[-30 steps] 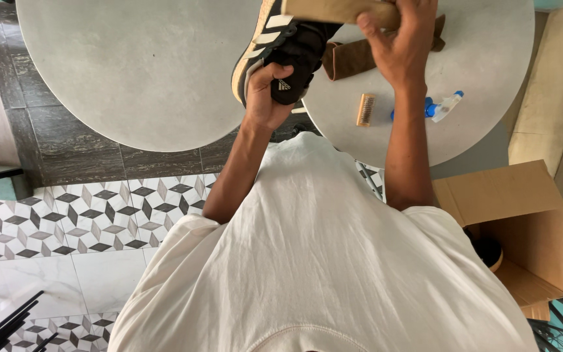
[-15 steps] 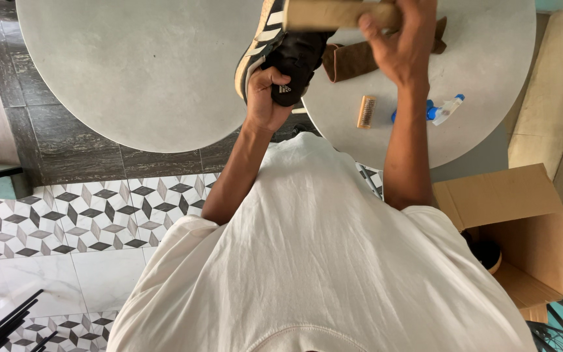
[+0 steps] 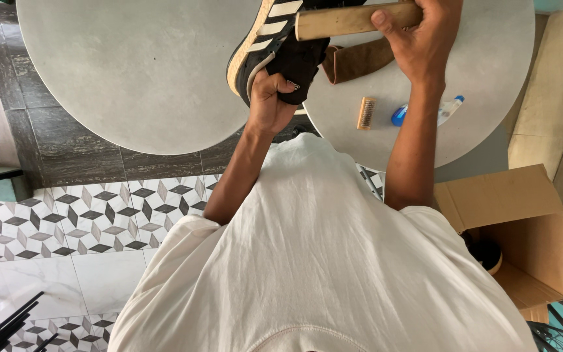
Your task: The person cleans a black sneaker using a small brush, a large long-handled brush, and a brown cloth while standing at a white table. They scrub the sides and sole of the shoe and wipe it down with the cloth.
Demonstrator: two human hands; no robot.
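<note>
Compared with the earlier frames, both hands sit slightly higher and the long wooden brush point(image 3: 353, 19) lies more level across the black sneaker point(image 3: 275, 45), whose pale sole now tilts further toward the left.

Left hand point(image 3: 268, 104): fingers curled tight around the heel end of the sneaker, which hangs in the air over the gap between the two round grey tables. White stripes on the shoe's side face up; a small white label shows on the black fabric just above the knuckles.

Right hand point(image 3: 421, 42): fingers wrapped around one end of the brush, thumb pressed along its near side. The brush's free end reaches over the shoe's upper; whether the bristles touch it cannot be told from this angle.

Right table point(image 3: 490, 78): a brown cloth point(image 3: 356, 60) lies near its left edge, partly under the brush. A small wooden brush point(image 3: 365, 112) rests near the front edge, and just beside it, behind the right forearm, a clear spray bottle with a blue cap point(image 3: 447, 109) lies on its side.

Left table point(image 3: 131, 72): bare grey surface.

Floor, right of the person: an open brown cardboard box point(image 3: 522, 221) with a flap raised, holding a dark rounded item.
</note>
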